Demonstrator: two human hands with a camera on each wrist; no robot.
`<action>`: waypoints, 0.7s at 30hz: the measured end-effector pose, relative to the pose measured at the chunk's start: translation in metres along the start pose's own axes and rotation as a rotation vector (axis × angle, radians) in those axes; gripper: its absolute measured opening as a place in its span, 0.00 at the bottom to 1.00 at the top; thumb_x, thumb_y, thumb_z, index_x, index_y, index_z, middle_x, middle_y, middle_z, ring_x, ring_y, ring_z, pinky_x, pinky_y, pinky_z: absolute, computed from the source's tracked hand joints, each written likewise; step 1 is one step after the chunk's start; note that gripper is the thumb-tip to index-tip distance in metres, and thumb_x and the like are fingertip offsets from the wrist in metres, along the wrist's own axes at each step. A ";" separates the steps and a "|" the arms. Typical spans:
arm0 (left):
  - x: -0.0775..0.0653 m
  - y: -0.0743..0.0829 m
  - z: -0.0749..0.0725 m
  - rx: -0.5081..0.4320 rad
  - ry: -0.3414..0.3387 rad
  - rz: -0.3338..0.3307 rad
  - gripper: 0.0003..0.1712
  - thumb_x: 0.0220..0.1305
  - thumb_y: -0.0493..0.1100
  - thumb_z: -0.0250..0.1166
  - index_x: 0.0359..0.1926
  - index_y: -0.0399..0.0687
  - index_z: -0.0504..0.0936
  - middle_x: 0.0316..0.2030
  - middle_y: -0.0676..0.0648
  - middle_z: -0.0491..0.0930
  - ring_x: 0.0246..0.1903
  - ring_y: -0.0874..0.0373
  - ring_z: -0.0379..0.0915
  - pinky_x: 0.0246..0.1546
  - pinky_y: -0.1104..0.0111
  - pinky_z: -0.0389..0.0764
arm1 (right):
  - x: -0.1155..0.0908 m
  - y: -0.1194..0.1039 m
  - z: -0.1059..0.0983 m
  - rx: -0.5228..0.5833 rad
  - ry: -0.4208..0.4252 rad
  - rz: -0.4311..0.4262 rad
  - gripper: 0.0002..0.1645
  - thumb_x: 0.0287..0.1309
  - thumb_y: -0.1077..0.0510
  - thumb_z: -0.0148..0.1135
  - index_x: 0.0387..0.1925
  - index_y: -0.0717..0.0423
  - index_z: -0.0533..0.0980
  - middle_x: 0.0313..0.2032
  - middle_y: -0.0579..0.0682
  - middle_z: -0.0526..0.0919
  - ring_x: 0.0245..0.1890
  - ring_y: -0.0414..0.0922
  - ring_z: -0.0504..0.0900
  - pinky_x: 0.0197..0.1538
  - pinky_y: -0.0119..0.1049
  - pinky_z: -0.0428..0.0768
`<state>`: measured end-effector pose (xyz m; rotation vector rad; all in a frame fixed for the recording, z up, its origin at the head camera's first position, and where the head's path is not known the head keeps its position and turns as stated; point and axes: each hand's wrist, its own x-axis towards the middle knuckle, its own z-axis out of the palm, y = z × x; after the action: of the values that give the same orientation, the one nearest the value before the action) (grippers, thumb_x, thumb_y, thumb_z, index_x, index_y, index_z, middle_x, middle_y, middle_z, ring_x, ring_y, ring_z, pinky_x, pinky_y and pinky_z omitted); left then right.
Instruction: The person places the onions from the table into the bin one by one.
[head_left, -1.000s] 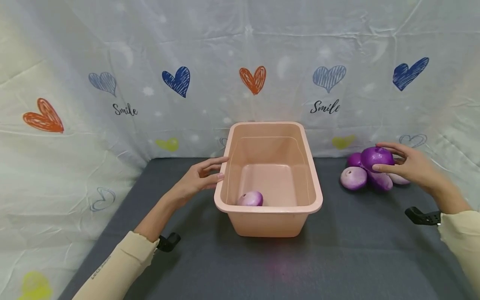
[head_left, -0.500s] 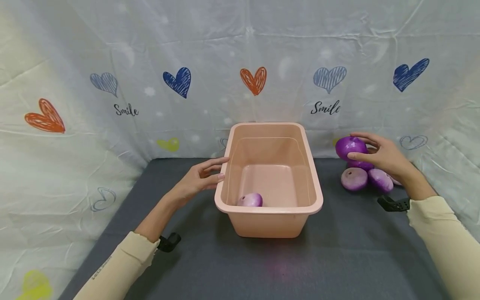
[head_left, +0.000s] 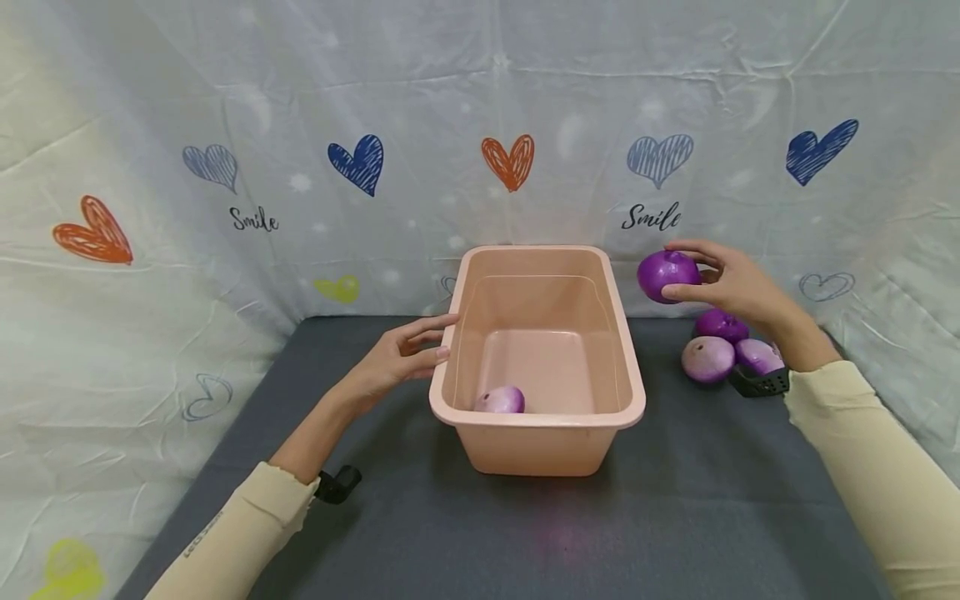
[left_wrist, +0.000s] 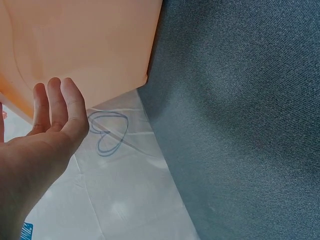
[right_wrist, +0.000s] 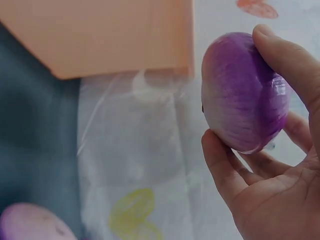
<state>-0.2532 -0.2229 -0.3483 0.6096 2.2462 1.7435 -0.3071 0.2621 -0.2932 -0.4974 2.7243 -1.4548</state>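
Observation:
My right hand (head_left: pixel 738 287) holds a shiny purple onion (head_left: pixel 666 277) in the air, to the right of a peach plastic basin (head_left: pixel 536 420). In the right wrist view the thumb and fingers pinch this onion (right_wrist: pixel 242 95) from opposite sides. Another purple-and-white onion (head_left: pixel 501 400) lies inside the basin at its near left. My left hand (head_left: pixel 390 358) rests against the basin's left rim with relaxed fingers; the left wrist view shows those fingers (left_wrist: pixel 57 107) along the basin's outer wall (left_wrist: pixel 95 45).
Below the right wrist, a small group of onions sits on the dark grey table (head_left: pixel 540 533): a deep purple onion (head_left: pixel 722 323), a paler onion (head_left: pixel 708 360) and a light purple onion (head_left: pixel 757 355) partly behind the wristband. A white cloth (head_left: pixel 420 100) with printed hearts hangs behind the basin.
My right hand has lifted the purple onion off the group and carried it left and up toward the basin. The left hand and the basin have stayed put.

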 end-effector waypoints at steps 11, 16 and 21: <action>-0.001 -0.001 0.000 0.001 0.001 -0.006 0.33 0.73 0.46 0.66 0.75 0.59 0.69 0.66 0.42 0.70 0.63 0.48 0.71 0.58 0.54 0.76 | 0.023 -0.032 0.016 -0.011 -0.043 -0.105 0.44 0.58 0.49 0.76 0.72 0.50 0.69 0.69 0.54 0.68 0.65 0.59 0.71 0.60 0.58 0.75; -0.001 -0.001 -0.002 0.005 -0.002 -0.002 0.33 0.73 0.46 0.65 0.76 0.59 0.68 0.66 0.42 0.71 0.63 0.48 0.71 0.59 0.53 0.76 | 0.035 -0.042 0.024 0.019 -0.066 -0.115 0.43 0.57 0.51 0.77 0.71 0.52 0.70 0.67 0.55 0.71 0.64 0.57 0.71 0.60 0.59 0.74; -0.002 0.000 -0.001 0.007 -0.009 0.004 0.33 0.73 0.47 0.65 0.76 0.60 0.68 0.66 0.42 0.71 0.63 0.47 0.71 0.58 0.53 0.76 | 0.047 -0.050 0.032 0.055 -0.101 -0.141 0.40 0.57 0.55 0.77 0.70 0.54 0.71 0.65 0.56 0.72 0.65 0.56 0.69 0.60 0.57 0.75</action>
<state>-0.2521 -0.2247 -0.3484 0.6220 2.2482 1.7317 -0.3329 0.1973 -0.2645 -0.7530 2.6114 -1.4856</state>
